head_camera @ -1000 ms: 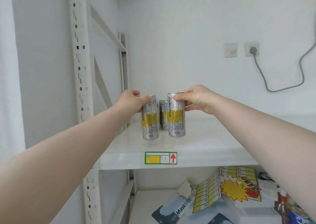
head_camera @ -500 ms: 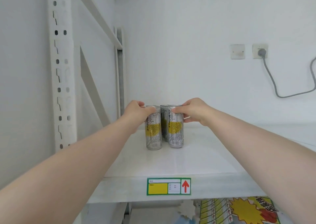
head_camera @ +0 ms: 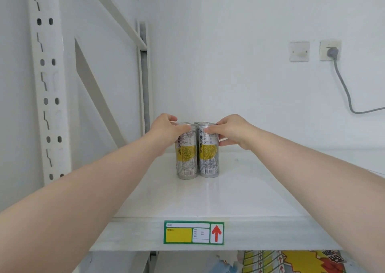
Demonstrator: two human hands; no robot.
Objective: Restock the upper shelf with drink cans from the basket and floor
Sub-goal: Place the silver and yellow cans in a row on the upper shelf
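Note:
Two silver cans with yellow labels stand upright side by side on the white upper shelf (head_camera: 239, 191). My left hand (head_camera: 166, 130) grips the top of the left can (head_camera: 186, 160). My right hand (head_camera: 227, 130) grips the top of the right can (head_camera: 209, 159). Both cans touch each other and rest on the shelf. The rims of more cans (head_camera: 200, 123) peek out right behind them, mostly hidden.
A white perforated upright (head_camera: 46, 85) and diagonal braces stand at the left. A green and yellow price label (head_camera: 193, 232) sits on the shelf's front edge. A wall socket with a grey cable (head_camera: 341, 81) is at the right. Yellow printed sheets (head_camera: 291, 261) lie below.
Both hands have moved the two cans further back and together, and set them down on the shelf. The camera has risen and come closer.

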